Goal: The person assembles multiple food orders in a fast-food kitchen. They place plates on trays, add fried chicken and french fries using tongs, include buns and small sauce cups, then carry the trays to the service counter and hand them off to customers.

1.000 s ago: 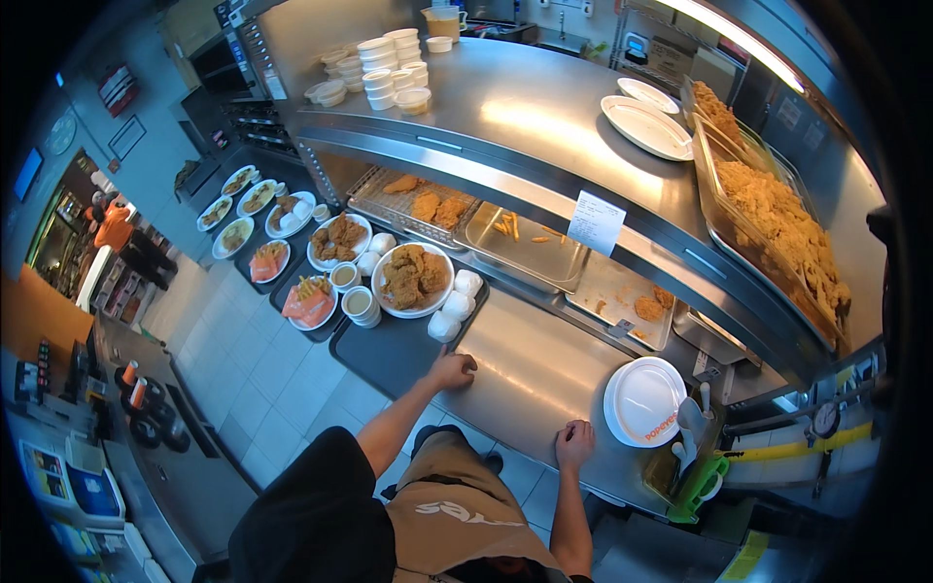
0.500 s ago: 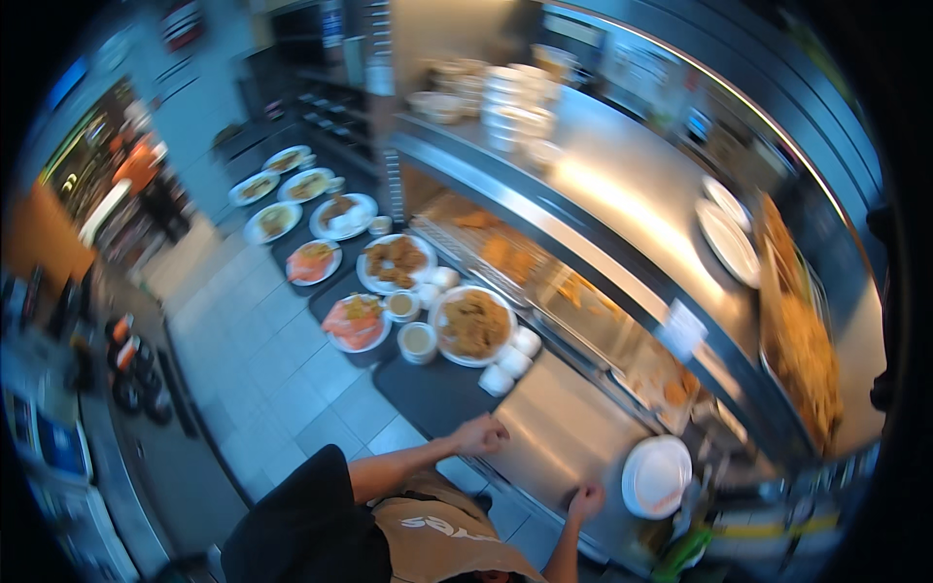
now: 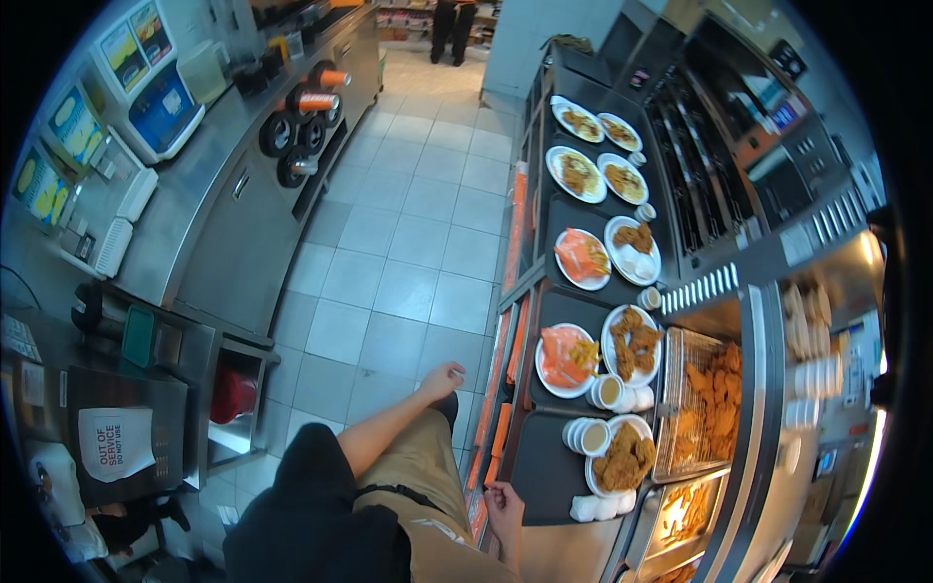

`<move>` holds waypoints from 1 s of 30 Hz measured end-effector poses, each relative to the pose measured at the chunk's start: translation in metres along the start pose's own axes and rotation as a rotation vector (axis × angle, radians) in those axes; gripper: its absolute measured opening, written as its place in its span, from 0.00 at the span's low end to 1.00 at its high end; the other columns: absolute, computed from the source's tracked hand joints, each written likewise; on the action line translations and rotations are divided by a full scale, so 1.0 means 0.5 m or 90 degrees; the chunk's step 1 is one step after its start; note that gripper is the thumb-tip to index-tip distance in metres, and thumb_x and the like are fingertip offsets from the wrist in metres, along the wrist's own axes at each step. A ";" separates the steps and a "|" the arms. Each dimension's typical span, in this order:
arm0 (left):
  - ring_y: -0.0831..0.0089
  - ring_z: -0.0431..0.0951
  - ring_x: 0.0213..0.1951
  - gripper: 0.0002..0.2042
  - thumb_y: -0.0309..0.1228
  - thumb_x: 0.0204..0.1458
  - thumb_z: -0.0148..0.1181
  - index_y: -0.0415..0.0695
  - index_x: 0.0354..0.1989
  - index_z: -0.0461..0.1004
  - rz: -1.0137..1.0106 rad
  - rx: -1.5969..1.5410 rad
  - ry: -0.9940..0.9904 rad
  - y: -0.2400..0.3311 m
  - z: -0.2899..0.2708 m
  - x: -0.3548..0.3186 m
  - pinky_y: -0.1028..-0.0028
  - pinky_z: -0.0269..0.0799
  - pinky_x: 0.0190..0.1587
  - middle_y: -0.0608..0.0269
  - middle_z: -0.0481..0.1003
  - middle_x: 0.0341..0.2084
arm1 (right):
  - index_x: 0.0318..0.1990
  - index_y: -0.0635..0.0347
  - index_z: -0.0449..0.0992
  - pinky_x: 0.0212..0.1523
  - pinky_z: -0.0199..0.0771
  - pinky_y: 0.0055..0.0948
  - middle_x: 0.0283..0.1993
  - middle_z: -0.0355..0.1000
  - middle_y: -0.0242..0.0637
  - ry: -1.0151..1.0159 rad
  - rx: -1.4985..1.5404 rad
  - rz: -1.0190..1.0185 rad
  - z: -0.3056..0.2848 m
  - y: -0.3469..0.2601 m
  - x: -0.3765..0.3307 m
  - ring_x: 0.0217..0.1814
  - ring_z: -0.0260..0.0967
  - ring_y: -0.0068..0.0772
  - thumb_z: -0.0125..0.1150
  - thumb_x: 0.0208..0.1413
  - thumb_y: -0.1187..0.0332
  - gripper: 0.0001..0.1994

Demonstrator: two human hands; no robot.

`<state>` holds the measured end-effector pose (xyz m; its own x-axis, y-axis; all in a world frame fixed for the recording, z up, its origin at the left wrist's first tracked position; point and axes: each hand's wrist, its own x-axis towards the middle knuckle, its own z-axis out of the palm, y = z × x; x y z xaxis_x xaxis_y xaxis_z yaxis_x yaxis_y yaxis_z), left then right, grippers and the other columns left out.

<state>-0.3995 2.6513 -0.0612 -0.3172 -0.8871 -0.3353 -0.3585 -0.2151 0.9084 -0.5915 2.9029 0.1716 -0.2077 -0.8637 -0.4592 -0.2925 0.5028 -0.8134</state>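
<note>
Tray (image 3: 539, 464): we're seeing it lying on the counter (image 3: 569, 546), carrying chicken (image 3: 624, 459), cups (image 3: 580, 434) and white rounds (image 3: 603, 507).
Right hand (image 3: 503, 510): curling loosely beside the tray's near corner, apparently gripping nothing — whether it's touching the edge, we cannot tell.
Left hand (image 3: 442, 380): hanging half-curled over the floor (image 3: 335, 345), holding nothing visible.
Cups: standing stacked, so a bump to the tray could be tipping them.
White rounds: sitting nearest our right hand — a careless swing could be scattering them.
View: facing the aisle now; half a second ago we were facing the shelf.
</note>
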 end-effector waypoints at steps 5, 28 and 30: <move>0.70 0.80 0.30 0.10 0.35 0.49 0.61 0.42 0.34 0.79 -0.181 -0.013 0.039 -0.134 -0.018 0.020 0.70 0.75 0.35 0.58 0.80 0.26 | 0.42 0.65 0.75 0.31 0.62 0.13 0.30 0.69 0.23 -0.053 0.077 -0.081 0.049 -0.173 0.222 0.30 0.61 0.10 0.59 0.59 0.75 0.05; 0.64 0.76 0.27 0.11 0.33 0.52 0.51 0.42 0.40 0.73 -0.524 0.096 -0.048 -0.137 -0.932 0.408 0.67 0.76 0.30 0.59 0.77 0.33 | 0.53 0.63 0.73 0.61 0.65 0.41 0.55 0.70 0.51 0.396 -0.346 0.293 0.135 -0.305 1.756 0.59 0.67 0.52 0.60 0.49 0.68 0.21; 0.65 0.77 0.28 0.11 0.32 0.53 0.52 0.41 0.41 0.74 -0.504 0.156 -0.071 -0.101 -1.000 0.558 0.67 0.76 0.31 0.59 0.78 0.33 | 0.50 0.62 0.75 0.57 0.68 0.42 0.54 0.71 0.47 0.500 -0.420 0.186 0.109 -0.297 1.776 0.56 0.69 0.49 0.57 0.50 0.70 0.18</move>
<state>-0.0310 2.2104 -0.0758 0.0281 -0.4624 -0.8862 -0.6885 -0.6517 0.3182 -0.6815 2.0597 -0.1351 -0.8264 -0.5605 -0.0540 -0.5329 0.8093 -0.2470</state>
